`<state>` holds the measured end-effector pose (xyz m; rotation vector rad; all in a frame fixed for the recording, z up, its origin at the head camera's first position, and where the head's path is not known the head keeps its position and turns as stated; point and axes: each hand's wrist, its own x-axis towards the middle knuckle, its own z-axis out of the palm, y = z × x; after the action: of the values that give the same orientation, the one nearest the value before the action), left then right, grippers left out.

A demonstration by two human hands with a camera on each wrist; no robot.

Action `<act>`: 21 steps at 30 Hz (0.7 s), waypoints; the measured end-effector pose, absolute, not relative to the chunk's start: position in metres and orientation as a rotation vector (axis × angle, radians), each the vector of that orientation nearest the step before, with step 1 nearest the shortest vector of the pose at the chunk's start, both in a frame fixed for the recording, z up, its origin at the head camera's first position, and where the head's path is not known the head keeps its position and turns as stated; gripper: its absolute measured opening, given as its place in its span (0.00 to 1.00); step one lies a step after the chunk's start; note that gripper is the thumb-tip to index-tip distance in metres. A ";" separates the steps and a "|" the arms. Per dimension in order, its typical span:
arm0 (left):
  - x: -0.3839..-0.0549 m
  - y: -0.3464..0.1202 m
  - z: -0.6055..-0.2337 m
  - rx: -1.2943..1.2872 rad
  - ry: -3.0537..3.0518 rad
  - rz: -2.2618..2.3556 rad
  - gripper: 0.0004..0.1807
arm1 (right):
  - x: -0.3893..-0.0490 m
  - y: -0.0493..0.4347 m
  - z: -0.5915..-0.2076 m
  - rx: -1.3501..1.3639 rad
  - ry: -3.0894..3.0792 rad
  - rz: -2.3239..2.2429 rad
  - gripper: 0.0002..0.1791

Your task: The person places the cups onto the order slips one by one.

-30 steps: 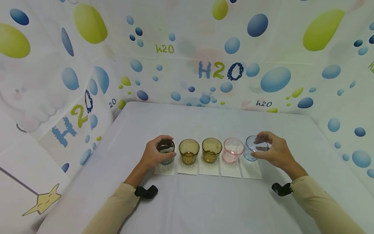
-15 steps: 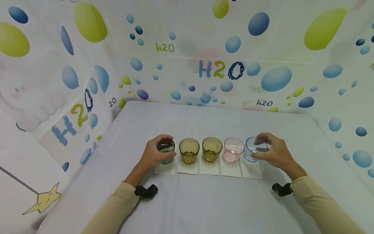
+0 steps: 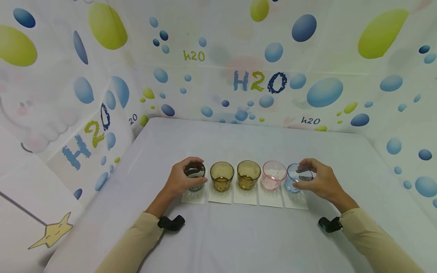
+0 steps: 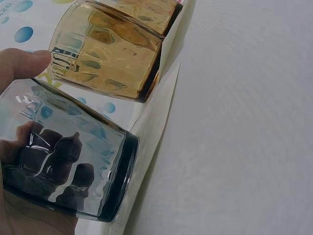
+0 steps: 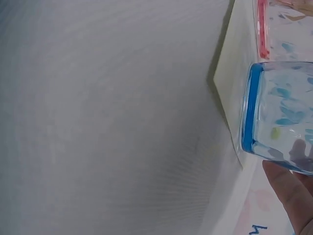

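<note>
At the left end of a row of drinking glasses, my left hand [image 3: 181, 176] holds a dark grey glass [image 4: 105, 147], thumb and fingers around its sides. My right hand [image 3: 321, 180] grips a clear blue-tinted glass [image 5: 283, 107] at the right end, with the fingers behind it and the thumb in front. Between these two stand two amber glasses [image 3: 222, 177] [image 3: 248, 175] and a pink-tinted glass [image 3: 273, 176]. The glasses are upright, each at a white paper card [image 3: 244, 198] on the table. Part of each held glass is hidden by fingers.
A white cloth covers the table [image 3: 239, 239]. Behind it and at the sides hangs a white curtain [image 3: 211, 91] printed with blue and green drops and letters. Black wrist devices [image 3: 172, 223] sit below both hands, close above the cloth.
My right hand has shifted the blue glass slightly toward me in the head view. My left hand and the other glasses have stayed in place; the whole view has shifted a little.
</note>
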<state>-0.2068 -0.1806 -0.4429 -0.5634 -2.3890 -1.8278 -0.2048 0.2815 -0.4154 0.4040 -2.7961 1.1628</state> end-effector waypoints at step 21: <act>-0.207 -0.182 -0.443 -0.636 -2.473 -1.535 0.27 | -0.201 0.285 -0.413 0.390 -2.861 1.241 0.41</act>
<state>-0.2072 -0.1816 -0.4427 -0.6363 -2.4733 -1.5345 -0.2007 0.2848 -0.4125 0.3896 -2.8605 1.2415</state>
